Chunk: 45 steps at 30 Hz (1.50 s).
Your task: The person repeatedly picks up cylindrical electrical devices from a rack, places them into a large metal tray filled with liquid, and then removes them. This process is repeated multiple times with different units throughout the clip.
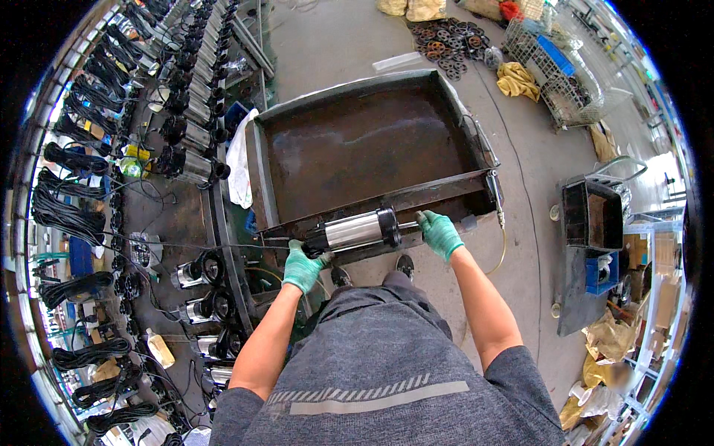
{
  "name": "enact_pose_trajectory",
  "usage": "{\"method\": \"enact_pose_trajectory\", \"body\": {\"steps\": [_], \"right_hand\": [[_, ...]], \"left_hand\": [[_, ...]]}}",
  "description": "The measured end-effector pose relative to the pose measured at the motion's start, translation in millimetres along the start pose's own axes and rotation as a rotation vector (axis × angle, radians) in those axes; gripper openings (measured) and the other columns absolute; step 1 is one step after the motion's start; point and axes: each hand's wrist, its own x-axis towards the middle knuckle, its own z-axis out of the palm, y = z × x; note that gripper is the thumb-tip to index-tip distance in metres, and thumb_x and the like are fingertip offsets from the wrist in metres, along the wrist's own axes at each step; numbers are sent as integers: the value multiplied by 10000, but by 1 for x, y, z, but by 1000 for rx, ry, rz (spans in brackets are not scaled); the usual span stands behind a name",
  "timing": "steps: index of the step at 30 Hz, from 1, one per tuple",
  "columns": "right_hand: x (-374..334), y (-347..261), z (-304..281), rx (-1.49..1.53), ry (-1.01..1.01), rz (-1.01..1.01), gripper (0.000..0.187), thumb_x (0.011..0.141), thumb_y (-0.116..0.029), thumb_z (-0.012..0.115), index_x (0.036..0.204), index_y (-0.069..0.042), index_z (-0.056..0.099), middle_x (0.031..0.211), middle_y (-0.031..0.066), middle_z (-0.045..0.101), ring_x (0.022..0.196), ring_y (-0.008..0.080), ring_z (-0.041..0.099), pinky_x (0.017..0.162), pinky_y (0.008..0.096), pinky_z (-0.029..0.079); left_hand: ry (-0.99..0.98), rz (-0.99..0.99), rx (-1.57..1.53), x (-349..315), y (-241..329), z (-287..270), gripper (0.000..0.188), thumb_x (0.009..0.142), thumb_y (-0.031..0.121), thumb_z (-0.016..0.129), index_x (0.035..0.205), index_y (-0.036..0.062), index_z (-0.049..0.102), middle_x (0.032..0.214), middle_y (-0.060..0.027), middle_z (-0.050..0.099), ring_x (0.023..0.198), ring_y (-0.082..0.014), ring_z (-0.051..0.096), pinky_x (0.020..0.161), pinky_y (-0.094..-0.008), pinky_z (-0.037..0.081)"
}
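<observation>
A pump motor, a shiny steel cylinder with black ends, lies sideways over the near edge of a large rusty metal tank. At its left black end my left hand, in a green glove, is closed, with the thumb along the underside. A thin steel shaft sticks out of the right end. My gloved right hand is closed around the tip of that shaft; the fingertips are partly hidden. A black cable runs from the motor's left end toward the bench.
On the left bench stand several steel motors and coiled black cables. An air hose hangs at the tank's right corner. To the right are a cart with a black crate and a wire basket; black rings lie beyond.
</observation>
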Motion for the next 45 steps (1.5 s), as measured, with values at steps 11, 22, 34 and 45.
{"method": "enact_pose_trajectory", "body": {"steps": [11, 22, 34, 45], "right_hand": [[-1, -21, -23, 672, -295, 310, 268, 1075, -323, 513, 1221, -119, 606, 828, 4, 645, 666, 149, 589, 604, 310, 509], [7, -9, -42, 669, -469, 302, 379, 1039, -409, 580, 1003, -47, 685, 706, 17, 588, 560, 131, 534, 500, 311, 426], [-4, -23, -24, 1030, -378, 382, 442, 1053, -491, 518, 1197, -88, 628, 602, -1, 525, 451, 124, 459, 404, 287, 344], [49, 64, 22, 300, -250, 213, 274, 1065, -305, 509, 1180, -89, 631, 947, 163, 735, 745, 307, 665, 683, 405, 559]], "left_hand": [[12, -40, 8, 1, -19, 3, 743, 722, 366, 941, 1201, 1, 507, 1063, -142, 689, 954, -257, 638, 876, -402, 525], [-9, -56, 75, 0, -3, 0, 745, 740, 389, 918, 1206, -2, 488, 1099, -171, 697, 988, -290, 664, 914, -406, 525], [-10, -113, 205, -3, 2, -1, 932, 710, 515, 900, 1293, -56, 451, 1151, -257, 682, 1073, -405, 669, 918, -450, 524], [-56, -173, 231, -3, 15, -5, 933, 736, 533, 873, 1299, -73, 442, 1153, -305, 670, 1098, -431, 665, 918, -463, 532]]}}
